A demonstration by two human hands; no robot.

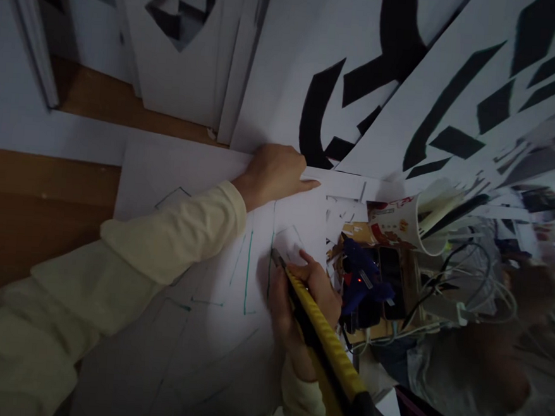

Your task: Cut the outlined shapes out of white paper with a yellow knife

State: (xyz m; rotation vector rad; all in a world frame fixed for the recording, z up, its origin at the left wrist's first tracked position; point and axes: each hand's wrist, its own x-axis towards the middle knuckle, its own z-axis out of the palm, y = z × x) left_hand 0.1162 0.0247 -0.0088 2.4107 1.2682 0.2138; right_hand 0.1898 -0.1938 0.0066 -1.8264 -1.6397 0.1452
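Note:
A white board or sheet marked with green and dark lines lies before me. My left hand presses at its far edge, fingers curled together and thumb pointing right; the fingertips are hidden. My right hand is closed around a yellow and black utility knife. The knife's tip rests by a green line on the board, though the blade itself is hard to make out. Beside that tip lies a small white rectangular piece.
Right of the board are a blue glue gun with a red light, a phone, tangled cables and a paper bucket holding tools. Large white panels with black shapes stand behind. A blurred person is at the right.

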